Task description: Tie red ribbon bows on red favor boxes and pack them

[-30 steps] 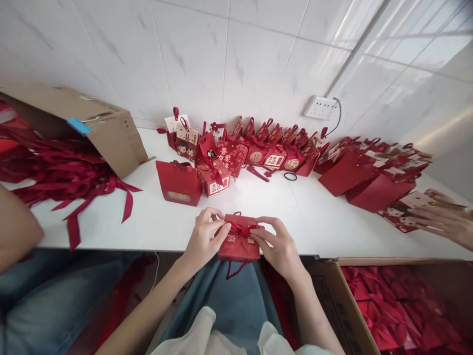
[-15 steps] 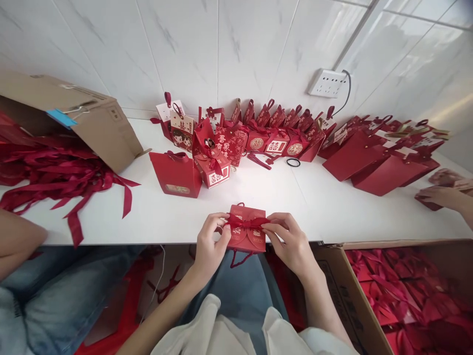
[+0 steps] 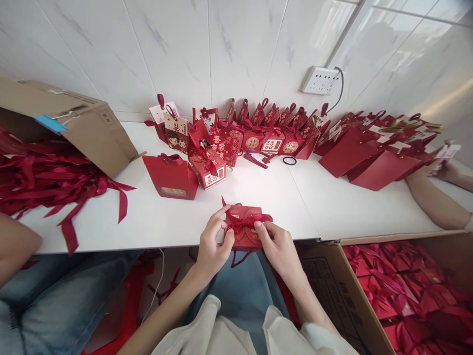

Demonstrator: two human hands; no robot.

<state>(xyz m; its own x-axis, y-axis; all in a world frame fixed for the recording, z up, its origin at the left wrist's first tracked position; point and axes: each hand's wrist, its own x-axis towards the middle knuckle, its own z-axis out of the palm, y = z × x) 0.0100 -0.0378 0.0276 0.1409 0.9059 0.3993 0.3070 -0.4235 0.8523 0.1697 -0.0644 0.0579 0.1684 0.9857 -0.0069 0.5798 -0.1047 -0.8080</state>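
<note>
left grip (image 3: 213, 242): clamped on red box (image 3: 247, 241); right grip (image 3: 280, 245): likewise; box between both

A red box (image 3: 247, 240) with gold writing is facing up at the front edge of the white table (image 3: 295, 209), wearing a red ribbon bow (image 3: 246, 222) while a twisty red cord (image 3: 241, 260) is poking out.
</note>
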